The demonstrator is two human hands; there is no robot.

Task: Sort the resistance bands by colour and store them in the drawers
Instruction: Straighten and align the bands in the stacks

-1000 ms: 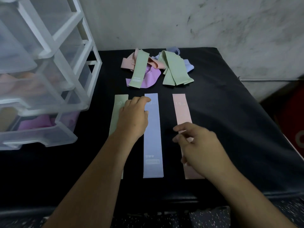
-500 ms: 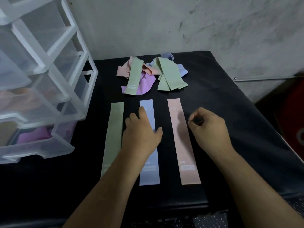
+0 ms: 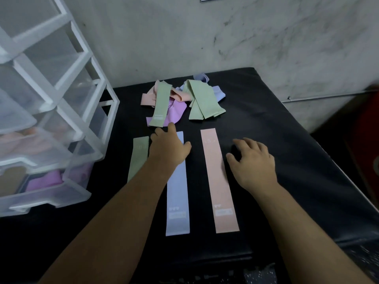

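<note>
Three bands lie flat side by side on the black table (image 3: pixel 287 140): a green band (image 3: pixel 137 158), a blue band (image 3: pixel 177 193) and a pink band (image 3: pixel 217 177). Behind them sits a loose pile of green, pink, purple and blue bands (image 3: pixel 180 101). My left hand (image 3: pixel 169 149) stretches flat over the top of the blue band, its fingertips close to the green band at the front of the pile. My right hand (image 3: pixel 253 162) hovers over the bare table just right of the pink band, fingers loosely spread and holding nothing.
A clear plastic drawer unit (image 3: pixel 47 124) with a white frame stands on the table's left; its lowest drawer shows purple bands (image 3: pixel 45 181), the one above something pink. A grey wall runs behind. The table's right edge drops off near a red object (image 3: pixel 369 128).
My left hand has slid forward along the blue band toward the pile. My right hand has opened up and moved right, off the pink band. The view has tilted upward.
</note>
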